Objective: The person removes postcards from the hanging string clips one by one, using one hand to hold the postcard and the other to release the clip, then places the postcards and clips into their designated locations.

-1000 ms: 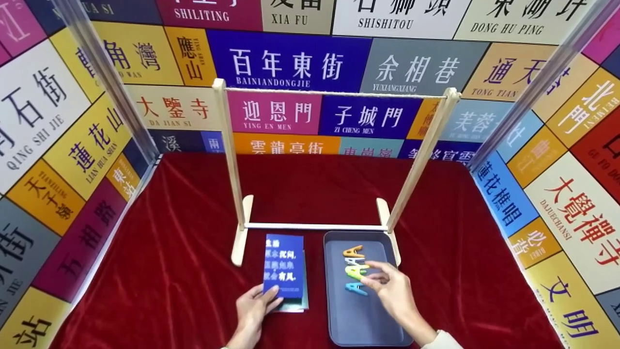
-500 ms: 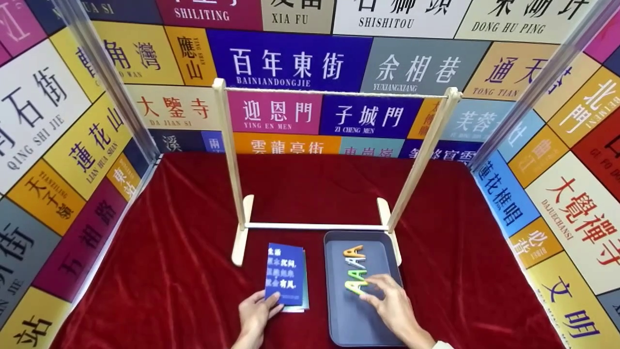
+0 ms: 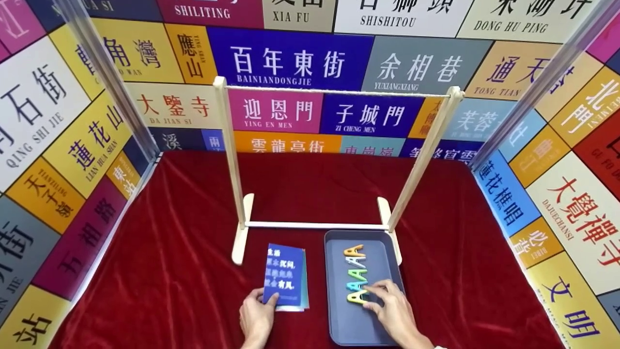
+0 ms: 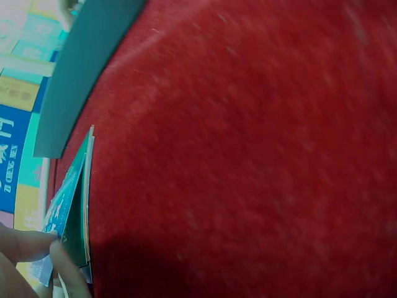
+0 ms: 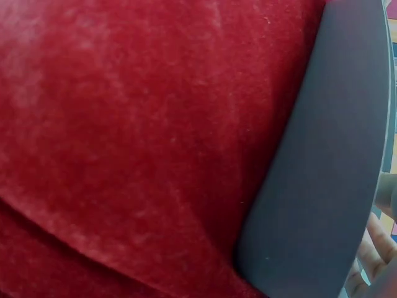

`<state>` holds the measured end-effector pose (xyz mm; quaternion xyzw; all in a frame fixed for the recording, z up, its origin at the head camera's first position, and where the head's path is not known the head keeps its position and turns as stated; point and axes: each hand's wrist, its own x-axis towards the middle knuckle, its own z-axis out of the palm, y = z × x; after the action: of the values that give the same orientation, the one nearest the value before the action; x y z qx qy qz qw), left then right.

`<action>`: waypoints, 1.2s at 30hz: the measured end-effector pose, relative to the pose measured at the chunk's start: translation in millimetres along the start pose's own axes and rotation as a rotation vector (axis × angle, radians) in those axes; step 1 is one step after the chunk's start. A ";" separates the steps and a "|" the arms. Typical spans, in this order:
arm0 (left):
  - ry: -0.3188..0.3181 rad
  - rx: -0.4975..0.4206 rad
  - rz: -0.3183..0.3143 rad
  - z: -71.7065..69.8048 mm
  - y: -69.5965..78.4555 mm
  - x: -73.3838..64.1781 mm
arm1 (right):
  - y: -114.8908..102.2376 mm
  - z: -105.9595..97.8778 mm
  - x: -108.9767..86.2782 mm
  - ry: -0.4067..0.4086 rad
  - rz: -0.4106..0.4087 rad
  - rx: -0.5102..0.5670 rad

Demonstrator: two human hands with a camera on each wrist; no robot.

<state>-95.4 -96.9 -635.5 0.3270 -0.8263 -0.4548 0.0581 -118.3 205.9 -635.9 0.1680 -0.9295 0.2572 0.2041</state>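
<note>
My left hand (image 3: pixel 256 314) pinches the lower left corner of a blue card (image 3: pixel 285 276) with white writing. In the left wrist view, the thumb and fingers hold the card's (image 4: pixel 65 198) edge, raised at a slant off other cards (image 4: pixel 87 211) lying beneath. My right hand (image 3: pixel 395 310) is over the grey tray (image 3: pixel 348 329) and pinches a yellow-green clothespin (image 3: pixel 356 297) by its handle ends. Above it in a column lie a light-blue clothespin (image 3: pixel 355 286), a green one (image 3: pixel 357 275), a white one (image 3: pixel 356 262) and an orange one (image 3: pixel 354 250).
A wooden rack (image 3: pixel 231 160) with a rope (image 3: pixel 339 91) strung across its top stands behind the cards and tray. Red velvet cloth (image 3: pixel 155 271) covers the table. Printed panels (image 3: pixel 290 58) enclose the back and sides.
The right hand has drawn the yellow-green clothespin toward me, past the green and light-blue ones. The left hand has lowered the blue card slightly toward me.
</note>
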 end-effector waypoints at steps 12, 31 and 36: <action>0.008 0.122 0.096 4.7 -5.2 -7.0 | 4.3 3.1 -6.9 -0.004 -0.004 -0.047; 0.006 0.165 0.138 8.5 -7.1 -12.5 | 2.1 -2.8 -13.5 -0.053 0.042 -0.085; -0.009 0.159 0.138 2.7 -7.3 -9.9 | 3.3 -4.1 -13.1 0.008 0.014 -0.073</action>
<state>-85.2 -91.8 -640.8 0.2707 -0.8805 -0.3845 0.0594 -107.2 213.5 -640.2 0.1529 -0.9386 0.2253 0.2119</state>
